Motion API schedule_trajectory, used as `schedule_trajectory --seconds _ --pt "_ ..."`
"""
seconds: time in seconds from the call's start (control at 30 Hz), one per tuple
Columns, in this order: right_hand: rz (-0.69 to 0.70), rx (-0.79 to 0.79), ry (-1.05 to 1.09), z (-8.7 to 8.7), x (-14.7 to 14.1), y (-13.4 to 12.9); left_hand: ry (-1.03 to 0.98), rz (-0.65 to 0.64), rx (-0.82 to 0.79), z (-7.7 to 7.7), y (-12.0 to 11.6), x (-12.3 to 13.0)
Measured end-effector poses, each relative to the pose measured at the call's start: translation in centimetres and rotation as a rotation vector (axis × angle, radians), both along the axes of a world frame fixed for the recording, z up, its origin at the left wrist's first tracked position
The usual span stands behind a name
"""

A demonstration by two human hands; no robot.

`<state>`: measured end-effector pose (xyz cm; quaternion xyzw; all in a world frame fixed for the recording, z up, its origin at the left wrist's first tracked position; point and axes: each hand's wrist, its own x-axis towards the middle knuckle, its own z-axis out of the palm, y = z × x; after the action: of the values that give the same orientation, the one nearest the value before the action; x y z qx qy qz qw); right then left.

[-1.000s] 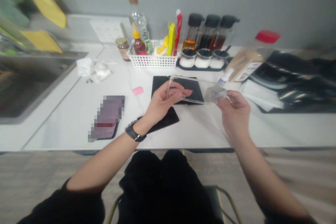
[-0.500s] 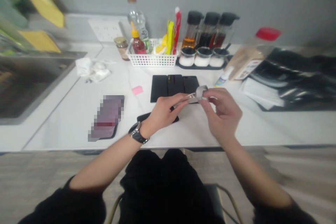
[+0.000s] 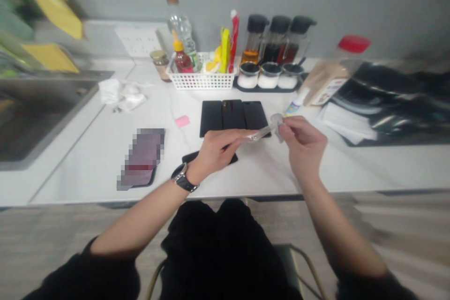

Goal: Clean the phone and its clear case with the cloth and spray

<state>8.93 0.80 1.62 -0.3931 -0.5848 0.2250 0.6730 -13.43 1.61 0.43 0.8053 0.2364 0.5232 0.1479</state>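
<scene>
Clear phone case (image 3: 262, 134) in hands (image 3: 221, 150) (image 3: 304, 147); bottles (image 3: 182, 63) in basket (image 3: 202, 82)

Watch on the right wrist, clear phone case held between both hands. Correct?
Not quite: the head view shows the watch on the left wrist, not the right. The rest stands: the clear phone case is held between the left hand and right hand.

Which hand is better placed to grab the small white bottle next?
Probably the right hand: it sits nearer the small white bottle, while the left hand is farther away, holding the clear phone case. The right must first release the clear piece it pinches.
</scene>
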Motion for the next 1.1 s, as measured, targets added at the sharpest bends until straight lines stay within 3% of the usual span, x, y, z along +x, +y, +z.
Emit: schedule_trajectory --seconds 0.1,0.2,0.33,0.57,0.8,1.0,1.1 --pt "-0.032 -0.082 0.079 -0.9 1.1 1.0 0.021 -0.027 -0.022 0.0 0.0 0.2" --pt "0.034 -0.084 0.041 -0.4 0.0 -0.6 0.042 -0.029 -0.045 -0.2 0.1 0.3" --pt "0.105 -0.006 -0.025 0.4 -1.5 -2.1 -0.005 -0.051 0.044 -0.3 0.2 0.1" --pt "-0.054 -0.13 0.103 -1.3 1.3 1.4 0.025 -0.136 0.116 -0.3 0.1 0.3" --pt "0.127 0.001 -0.031 0.7 -2.0 -3.2 0.051 -0.066 0.111 -0.2 0.3 0.1" --pt "-0.015 -0.065 0.135 -2.0 1.7 1.2 -0.027 -0.205 0.19 -0.2 0.0 0.1" --pt "-0.057 -0.121 0.151 -2.2 2.1 1.6 -0.003 -0.202 0.184 -0.1 0.0 0.2"
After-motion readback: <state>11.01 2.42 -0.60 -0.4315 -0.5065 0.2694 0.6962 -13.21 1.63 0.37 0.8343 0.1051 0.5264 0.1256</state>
